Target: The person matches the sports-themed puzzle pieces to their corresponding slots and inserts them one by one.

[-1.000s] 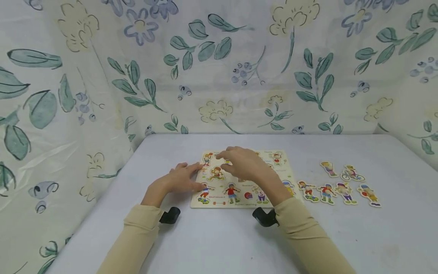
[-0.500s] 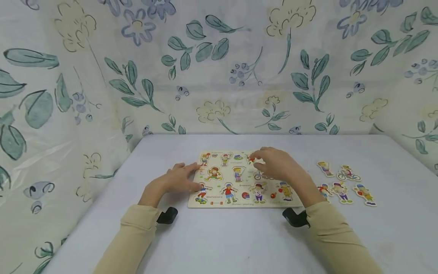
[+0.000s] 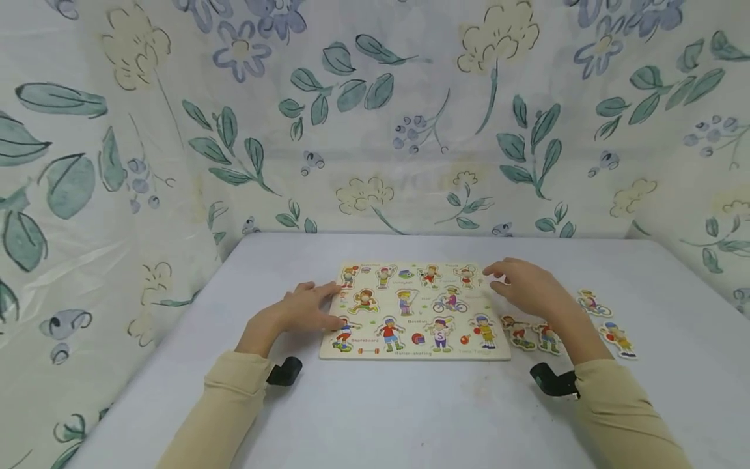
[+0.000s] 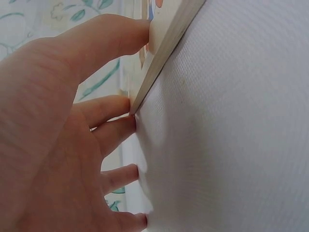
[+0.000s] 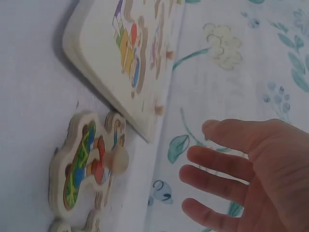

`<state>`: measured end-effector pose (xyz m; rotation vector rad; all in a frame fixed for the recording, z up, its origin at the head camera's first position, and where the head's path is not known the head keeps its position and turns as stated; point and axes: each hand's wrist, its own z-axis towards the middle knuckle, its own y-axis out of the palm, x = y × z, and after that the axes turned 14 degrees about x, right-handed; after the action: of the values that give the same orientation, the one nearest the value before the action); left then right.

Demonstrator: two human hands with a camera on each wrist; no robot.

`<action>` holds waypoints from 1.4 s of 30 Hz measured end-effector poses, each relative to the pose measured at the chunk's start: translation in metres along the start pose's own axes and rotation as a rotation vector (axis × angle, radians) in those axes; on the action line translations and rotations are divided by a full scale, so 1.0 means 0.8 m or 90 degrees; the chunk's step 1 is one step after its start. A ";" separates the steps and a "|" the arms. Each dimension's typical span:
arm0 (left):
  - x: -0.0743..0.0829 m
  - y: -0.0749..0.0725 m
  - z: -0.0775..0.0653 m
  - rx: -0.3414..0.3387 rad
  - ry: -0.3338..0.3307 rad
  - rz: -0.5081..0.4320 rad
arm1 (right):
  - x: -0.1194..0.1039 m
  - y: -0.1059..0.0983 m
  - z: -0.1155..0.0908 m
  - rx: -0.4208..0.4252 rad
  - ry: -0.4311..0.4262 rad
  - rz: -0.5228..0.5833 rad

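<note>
A wooden peg puzzle board (image 3: 498,352) printed with children at sports lies flat on the table. My left hand (image 3: 307,307) rests at its left edge; in the left wrist view the thumb (image 4: 120,36) touches the board's face and the other fingers spread along its edge and beyond. Just over the right edge is my right hand (image 3: 527,286), fingers loosely bent and holding nothing. Below it lie loose puzzle pieces: a skateboarder piece (image 3: 518,333) with a wooden knob, a roller-skater piece (image 3: 547,339), a cyclist piece (image 3: 594,303) and a ball-player piece (image 3: 619,340). The right forearm hides others.
The white table (image 3: 404,417) runs back to a flower-printed cloth (image 3: 375,130) that hangs behind and at the sides. A black wrist mount (image 3: 553,380) sits under the right cuff, another mount (image 3: 285,371) under the left.
My right hand has moved right across the board, from over its upper middle to its right edge, uncovering the figures there. My left hand has stayed at the left edge.
</note>
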<state>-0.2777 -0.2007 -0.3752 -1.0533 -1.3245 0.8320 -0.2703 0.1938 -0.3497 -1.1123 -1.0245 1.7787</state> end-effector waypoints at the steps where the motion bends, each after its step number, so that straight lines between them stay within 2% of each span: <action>1: 0.000 0.001 0.000 -0.001 0.000 -0.001 | 0.006 -0.001 -0.001 -0.001 0.009 0.001; 10: 0.000 0.001 -0.003 -0.002 0.010 0.000 | 0.055 -0.006 -0.009 0.002 0.084 0.024; 16: 0.001 0.002 -0.003 0.003 0.012 0.007 | 0.077 -0.016 -0.015 0.003 0.128 0.028; 28: 0.001 0.002 -0.003 0.005 0.015 0.003 | 0.100 -0.018 -0.020 -0.017 0.160 -0.039; 32: 0.002 0.001 -0.002 0.004 0.008 0.003 | 0.106 -0.016 -0.020 -0.038 0.177 -0.035; 37: 0.001 0.000 -0.002 0.004 0.000 0.004 | 0.110 -0.013 -0.022 -0.061 0.173 -0.039; 42: 0.002 0.001 -0.002 0.004 0.004 0.006 | 0.112 -0.011 -0.024 -0.061 0.183 -0.039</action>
<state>-0.2760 -0.1990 -0.3749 -1.0578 -1.3121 0.8386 -0.2782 0.2821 -0.3737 -1.3376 -0.9635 1.4820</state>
